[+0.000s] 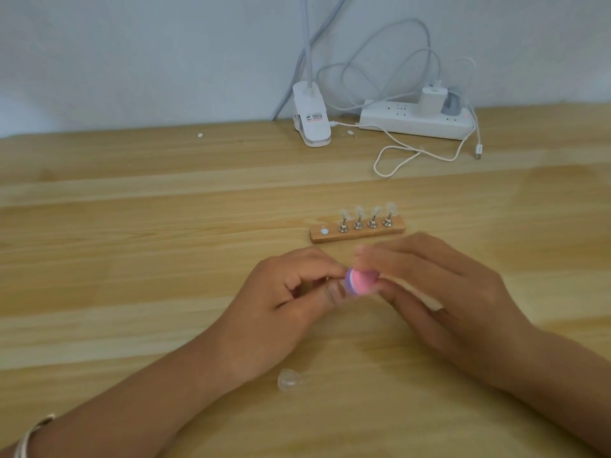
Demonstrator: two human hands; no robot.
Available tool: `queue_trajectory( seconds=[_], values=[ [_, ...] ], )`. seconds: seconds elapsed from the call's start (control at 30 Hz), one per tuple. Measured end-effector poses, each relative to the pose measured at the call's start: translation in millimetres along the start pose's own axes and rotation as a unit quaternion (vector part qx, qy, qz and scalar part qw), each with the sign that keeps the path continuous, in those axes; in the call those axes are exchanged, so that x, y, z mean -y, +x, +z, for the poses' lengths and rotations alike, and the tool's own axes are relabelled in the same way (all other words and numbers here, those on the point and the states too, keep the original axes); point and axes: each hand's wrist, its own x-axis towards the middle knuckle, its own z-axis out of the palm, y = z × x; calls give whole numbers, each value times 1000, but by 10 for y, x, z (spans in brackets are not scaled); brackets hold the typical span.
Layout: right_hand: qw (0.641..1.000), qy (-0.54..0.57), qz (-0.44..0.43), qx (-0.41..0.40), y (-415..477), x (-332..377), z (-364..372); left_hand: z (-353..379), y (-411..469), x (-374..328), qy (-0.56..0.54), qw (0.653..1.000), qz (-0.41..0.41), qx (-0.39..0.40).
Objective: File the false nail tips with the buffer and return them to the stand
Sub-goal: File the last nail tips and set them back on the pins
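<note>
A small wooden stand [396,228] lies just beyond my hands, with several metal holders carrying clear nail tips [358,212]; its leftmost spot shows only a bare round magnet [324,231]. My right hand [439,292] grips a pink and purple buffer [360,281], blurred by motion. My left hand [284,302] pinches something small against the buffer's left face; what it holds is hidden by the fingers. A loose clear nail tip [288,379] lies on the table near my left wrist.
The wooden table [132,259] stretches all around. At the back stand a white clip lamp base [311,117], a white power strip [416,119] with plugs, and a looping white USB cable [413,153].
</note>
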Motion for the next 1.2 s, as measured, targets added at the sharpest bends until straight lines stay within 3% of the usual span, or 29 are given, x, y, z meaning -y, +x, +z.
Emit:
queue_trajectory(
  seconds=[0.1, 0.23, 0.37, 0.5, 0.63, 0.77, 0.9, 1.07, 1.2],
  values=[
    [1000, 12, -23, 11, -17, 70, 47, -5, -10, 7, 12, 1000, 0, 9],
    [1000, -14, 17, 0, 16, -16, -6, 9, 0, -2, 20, 1000, -1, 0],
    [1000, -5, -24, 10, 3, 86, 41, 14, -1, 18, 63, 998, 25, -1],
    [1000, -14, 8, 7, 31, -28, -43, 22, -6, 20, 70, 997, 27, -11],
    [999, 5, -38, 29, -8, 71, 33, 17, -12, 38, 106, 993, 45, -6],
    [1000, -7, 5, 27, 26, -68, -45, 26, -3, 24, 79, 996, 17, -36],
    [998, 6, -41, 38, -9, 55, 25, 15, -5, 32, 78, 996, 12, -34],
    [1000, -12, 0, 29, 22, -64, -43, 16, 0, 16, 55, 998, 7, -34],
    [999, -1, -40, 35, -10, 29, 23, 6, 1, 40, 73, 997, 11, -17]
  ],
)
